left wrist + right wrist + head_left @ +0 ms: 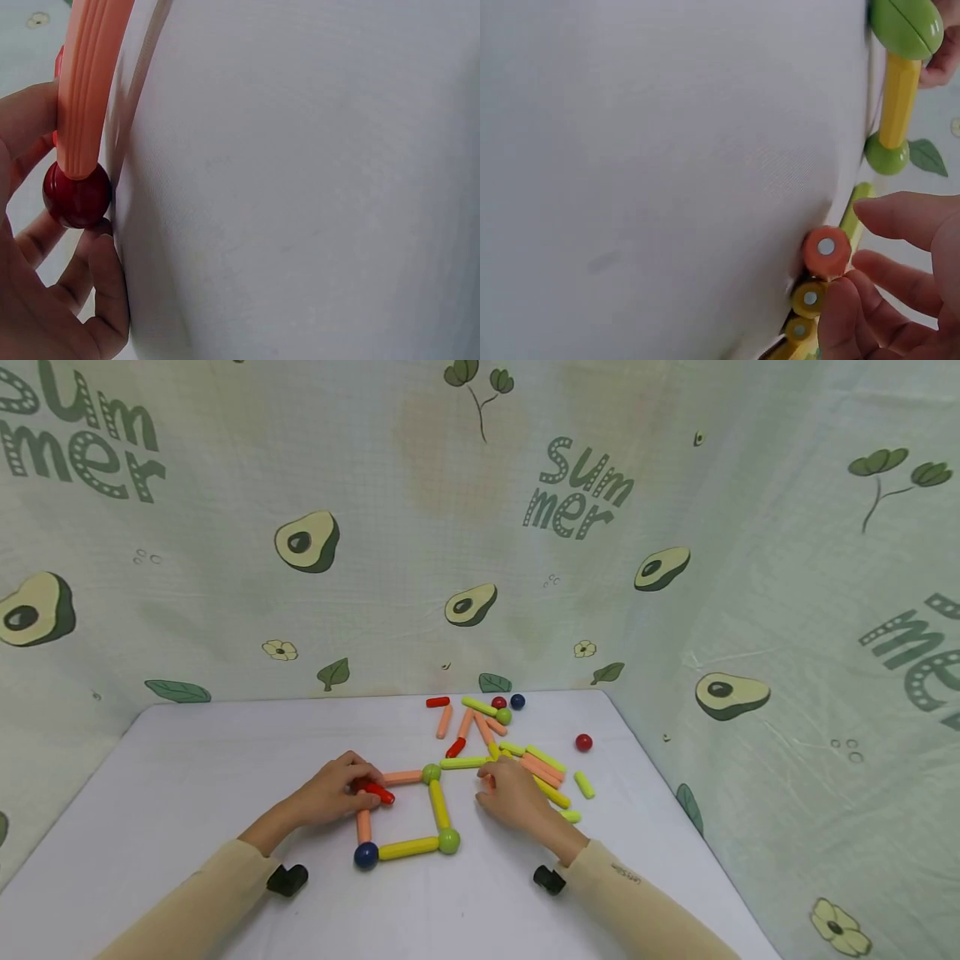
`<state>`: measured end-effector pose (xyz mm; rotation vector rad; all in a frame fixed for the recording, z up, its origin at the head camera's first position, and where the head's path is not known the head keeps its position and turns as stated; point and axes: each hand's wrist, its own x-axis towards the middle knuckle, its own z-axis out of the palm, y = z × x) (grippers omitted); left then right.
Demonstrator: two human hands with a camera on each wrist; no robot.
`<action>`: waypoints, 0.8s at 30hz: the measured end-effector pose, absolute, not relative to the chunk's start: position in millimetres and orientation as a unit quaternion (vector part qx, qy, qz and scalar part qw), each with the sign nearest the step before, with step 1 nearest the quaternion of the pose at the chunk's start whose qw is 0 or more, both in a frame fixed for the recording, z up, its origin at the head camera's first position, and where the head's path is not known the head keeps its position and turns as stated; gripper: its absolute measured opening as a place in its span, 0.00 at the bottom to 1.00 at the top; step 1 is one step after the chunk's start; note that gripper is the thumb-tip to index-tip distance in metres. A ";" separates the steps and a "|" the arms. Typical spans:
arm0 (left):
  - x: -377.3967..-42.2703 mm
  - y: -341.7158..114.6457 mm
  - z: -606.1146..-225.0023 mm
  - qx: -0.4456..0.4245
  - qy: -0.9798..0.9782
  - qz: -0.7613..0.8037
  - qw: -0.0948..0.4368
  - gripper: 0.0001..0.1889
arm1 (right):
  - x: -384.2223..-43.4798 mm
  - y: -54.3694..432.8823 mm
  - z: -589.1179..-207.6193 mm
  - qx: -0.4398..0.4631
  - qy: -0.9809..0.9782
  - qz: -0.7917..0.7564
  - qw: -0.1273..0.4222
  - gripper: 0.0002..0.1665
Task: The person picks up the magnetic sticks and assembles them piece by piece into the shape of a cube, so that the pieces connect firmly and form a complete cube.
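Observation:
My left hand [330, 789] pinches a short red stick [380, 792] at the far left corner of a square of sticks and balls. In the left wrist view, a dark red ball [76, 196] sits by its fingers, touching an orange stick [88, 90]. The square's other corners are a blue ball [366, 856] and two green balls, one near [448, 841] and one far [431, 773]. Over the loose stick pile, my right hand [517, 793] has thumb and fingers apart. Its fingertips are close to an orange stick's end [826, 251]; contact is unclear.
Yellow sticks form the square's right side [439, 806] and near side [408, 848]. A lime stick [465, 762] lies beside the far green ball. Loose orange sticks [542, 768], a red ball [583, 742] and another blue ball [517, 702] lie farther back. Printed fabric [390, 635] hangs behind the table.

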<state>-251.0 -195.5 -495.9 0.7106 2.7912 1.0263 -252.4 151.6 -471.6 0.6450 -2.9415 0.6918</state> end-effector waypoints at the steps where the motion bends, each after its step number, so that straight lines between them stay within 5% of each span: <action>1: -250.6 -195.1 -494.6 0.228 0.912 0.337 0.045 0.14 | -252.9 156.2 -472.8 0.209 -0.951 0.226 0.024 0.17; 15: -252.2 -194.5 -494.3 0.218 0.915 0.336 0.057 0.13 | -250.1 164.7 -464.9 0.238 -0.945 0.222 -0.021 0.18; 24: -252.6 -193.7 -495.7 0.214 0.915 0.336 0.061 0.13 | -236.6 124.3 -447.9 0.325 -0.908 0.256 -0.064 0.22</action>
